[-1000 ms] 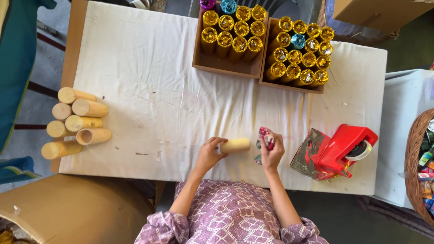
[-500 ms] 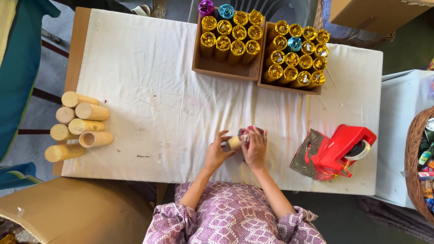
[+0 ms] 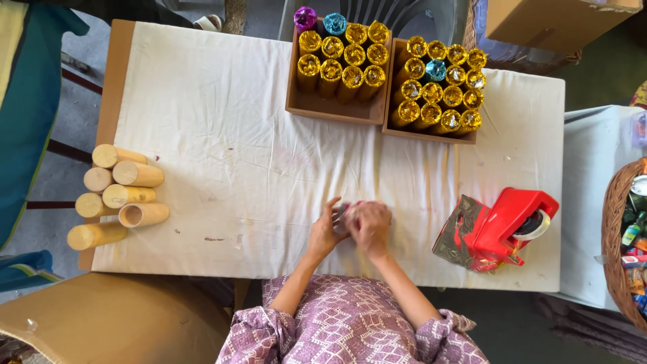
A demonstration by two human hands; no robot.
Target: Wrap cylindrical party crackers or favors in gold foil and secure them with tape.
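Note:
Both my hands meet over the near middle of the white-covered table (image 3: pixel 222 135). My left hand (image 3: pixel 325 230) and my right hand (image 3: pixel 370 226) are cupped together around a pale cardboard tube, which they almost fully hide. Only a sliver of shiny pinkish foil (image 3: pixel 344 209) shows between the fingers. At the table's left edge lies a pile of several bare cardboard tubes (image 3: pixel 120 195). Two brown boxes (image 3: pixel 331 112) (image 3: pixel 427 135) at the far side hold upright tubes capped mostly in gold foil, with a few in blue and purple.
A red tape dispenser (image 3: pixel 513 220) sits on a flat foil packet (image 3: pixel 456 231) right of my hands. A wicker basket (image 3: pixel 615 236) of small items stands at the far right. A cardboard box (image 3: pixel 559 20) sits beyond the table, and brown cardboard (image 3: pixel 114 317) lies at lower left.
My left hand held the bare tube and my right hand the foil piece apart. They came together, and now both hands close over the tube, covering it.

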